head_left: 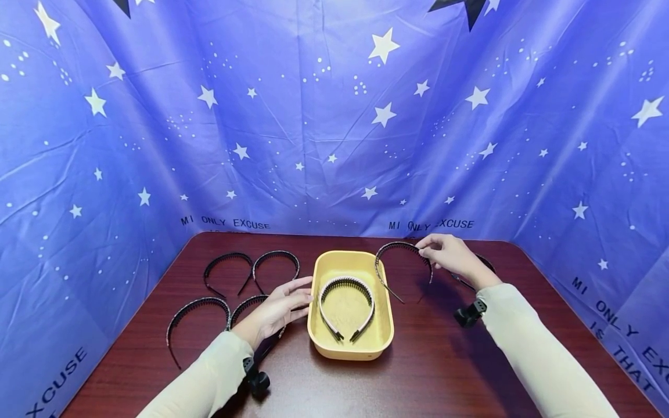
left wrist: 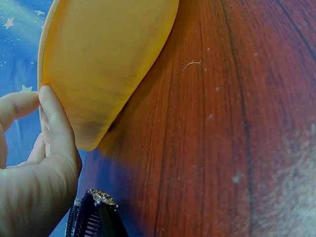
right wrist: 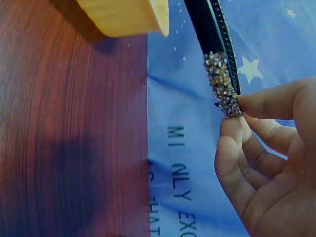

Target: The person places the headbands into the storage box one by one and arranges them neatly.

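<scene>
My right hand [head_left: 450, 255] pinches one side of a black toothed headband [head_left: 384, 248], raised above the table beside the yellow box. In the right wrist view, thumb and fingertips hold the headband's glittery beaded band [right wrist: 223, 86]. My left hand [head_left: 282, 305] touches the left side of the yellow box [head_left: 388, 322] with its fingers fairly straight. The left wrist view shows those fingertips at the box's rim [left wrist: 41, 64]. Inside the box lies a headband with a pale outer edge [head_left: 373, 302], its ends toward me.
Several dark headbands lie left of the box, including a back one [head_left: 227, 255] and a front one [head_left: 195, 302]; my left arm partly covers another. Behind my right hand, one more headband [head_left: 486, 262] is partly hidden. A starry blue cloth [head_left: 334, 133] surrounds the dark red table [head_left: 434, 371].
</scene>
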A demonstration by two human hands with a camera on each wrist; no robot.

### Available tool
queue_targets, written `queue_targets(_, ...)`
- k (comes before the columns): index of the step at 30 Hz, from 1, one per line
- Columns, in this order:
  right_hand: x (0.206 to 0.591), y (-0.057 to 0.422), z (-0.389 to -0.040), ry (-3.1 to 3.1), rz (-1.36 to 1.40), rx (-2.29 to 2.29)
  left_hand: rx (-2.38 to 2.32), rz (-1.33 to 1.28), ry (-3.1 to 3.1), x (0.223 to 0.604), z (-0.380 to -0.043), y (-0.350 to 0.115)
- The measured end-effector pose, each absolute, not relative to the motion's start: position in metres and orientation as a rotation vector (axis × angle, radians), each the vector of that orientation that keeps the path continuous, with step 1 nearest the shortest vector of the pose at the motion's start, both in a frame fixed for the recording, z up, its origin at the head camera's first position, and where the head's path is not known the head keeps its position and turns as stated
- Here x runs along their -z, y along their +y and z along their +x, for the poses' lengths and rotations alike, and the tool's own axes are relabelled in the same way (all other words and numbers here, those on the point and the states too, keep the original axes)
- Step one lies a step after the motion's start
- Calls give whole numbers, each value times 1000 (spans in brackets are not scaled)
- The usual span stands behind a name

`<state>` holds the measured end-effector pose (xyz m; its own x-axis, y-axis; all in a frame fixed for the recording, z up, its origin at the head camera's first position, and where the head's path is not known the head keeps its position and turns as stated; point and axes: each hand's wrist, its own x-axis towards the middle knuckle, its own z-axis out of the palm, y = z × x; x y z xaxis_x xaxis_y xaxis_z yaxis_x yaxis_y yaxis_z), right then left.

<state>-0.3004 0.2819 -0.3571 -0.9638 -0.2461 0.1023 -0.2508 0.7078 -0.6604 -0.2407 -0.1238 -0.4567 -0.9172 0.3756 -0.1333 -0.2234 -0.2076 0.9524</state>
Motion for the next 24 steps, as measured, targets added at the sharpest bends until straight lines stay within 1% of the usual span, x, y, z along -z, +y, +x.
queue_targets(6, 359, 264, -300, -2901, 477, -1099, -2173, 182, 1670, 457, -241, -124)
queue_targets(13, 361, 246, -298, -2901, 551, -1177, -2175, 182, 1667, 457, -242, -124)
queue_targets(24, 366, 225, -295, -2927, 608, -1198, -2176, 186, 1666, 457, -241, -124)
